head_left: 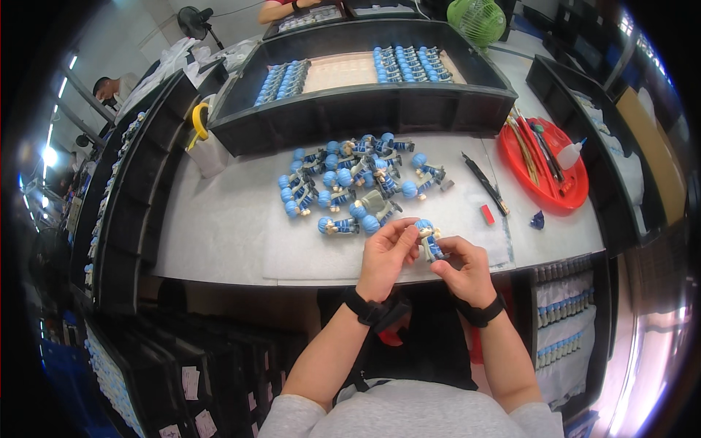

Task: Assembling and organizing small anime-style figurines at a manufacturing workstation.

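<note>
A small blue-haired figurine (431,242) is held upright between my two hands, over the table's front edge. My left hand (391,252) pinches it near the head with thumb and fingers. Lower down, by its legs, my right hand (467,270) grips it. Just beyond my hands lies a loose pile of similar figurines (343,175) in blue and grey, most of them on their sides. A red-and-white block (487,214) and a black craft knife (483,181) lie to the right of the pile.
A black crate (358,109) with rows of figurines stands at the back. To the right sits a red tray (511,157) with brushes and a squeeze bottle (569,155). A cup (208,157) with yellow-handled scissors (199,120) stands left. Another person's hand (303,4) shows at the top.
</note>
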Available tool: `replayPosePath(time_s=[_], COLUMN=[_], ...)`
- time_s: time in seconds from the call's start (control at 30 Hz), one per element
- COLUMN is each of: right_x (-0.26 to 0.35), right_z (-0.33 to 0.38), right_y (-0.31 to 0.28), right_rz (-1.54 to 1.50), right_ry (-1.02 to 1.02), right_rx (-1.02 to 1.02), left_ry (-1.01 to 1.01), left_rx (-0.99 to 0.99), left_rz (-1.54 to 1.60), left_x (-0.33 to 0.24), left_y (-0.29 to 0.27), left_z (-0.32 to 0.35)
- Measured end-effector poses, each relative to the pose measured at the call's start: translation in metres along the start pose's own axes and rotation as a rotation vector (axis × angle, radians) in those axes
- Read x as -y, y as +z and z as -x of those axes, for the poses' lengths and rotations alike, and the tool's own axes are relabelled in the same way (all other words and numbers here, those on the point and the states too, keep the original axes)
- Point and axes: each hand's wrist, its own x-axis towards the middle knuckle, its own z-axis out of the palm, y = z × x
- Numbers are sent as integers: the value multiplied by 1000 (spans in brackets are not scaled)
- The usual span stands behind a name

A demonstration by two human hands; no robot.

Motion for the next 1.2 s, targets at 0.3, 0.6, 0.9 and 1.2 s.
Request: replayPosePath(time_s=[0.3,0.6,0.9,1.2], right_x=[9,1,-2,4], right_z=[8,5,10,12], right_y=[-2,2,-4,-9], right_rz=[61,68,-42,-50], right_ry=[14,-42,-61,47], right_rx=[-24,-73,-10,6], left_ry=[59,49,-65,213], left_rx=[58,-6,15,-372], left_rz=[13,-33,-60,-1373], left_x=[6,4,-12,-111], left_y=[11,14,10,-67], left_z=[8,7,22,50])
